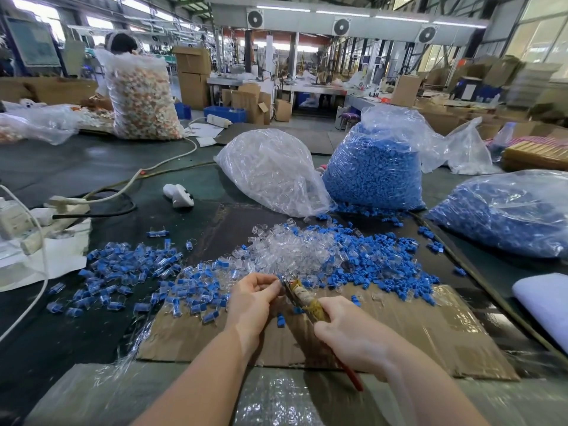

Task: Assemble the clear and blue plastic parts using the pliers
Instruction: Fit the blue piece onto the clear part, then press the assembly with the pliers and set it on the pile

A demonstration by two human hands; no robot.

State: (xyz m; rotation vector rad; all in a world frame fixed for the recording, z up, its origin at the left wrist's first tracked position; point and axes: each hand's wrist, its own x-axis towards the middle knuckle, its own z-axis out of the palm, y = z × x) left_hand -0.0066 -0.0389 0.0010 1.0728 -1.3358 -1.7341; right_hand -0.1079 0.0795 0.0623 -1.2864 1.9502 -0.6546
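Factory hall surrounds your station: ceiling fans (341, 26), stacked cartons (193, 77) and a second worker (123, 43) behind a tall bag of mixed parts (143, 99) at far left. Your desk (76, 167) carries a dark mat, with a cardboard sheet (430, 327) laid directly before you.

Working left to right:

1. At the left edge, a white power strip (66, 207) and its cables lie on the desk, next to white sheets.
2. Joined clear-and-blue pieces (129, 278) lie scattered left of centre, spreading onto the cardboard.
3. A white handheld device (178, 195) rests beyond them.
4. At centre, a heap of loose clear parts (285, 250) sits in front of a bag of clear parts (270, 170).
5. Loose blue parts (378, 265) lie to the right of the clear heap, in front of an open bag of blue parts (375, 176). A second bag of blue parts (510, 213) lies at far right.

Your left hand (252, 299) has its fingers curled, pinching a small piece at the nose of the pliers (302, 298); the piece is too small to identify. Your right hand (353, 330) grips the pliers' handles, one red handle end protruding below the palm. Both hands are close together above the cardboard, just near the clear heap's front edge. Whether the pliers' jaws are pressed together cannot be determined.
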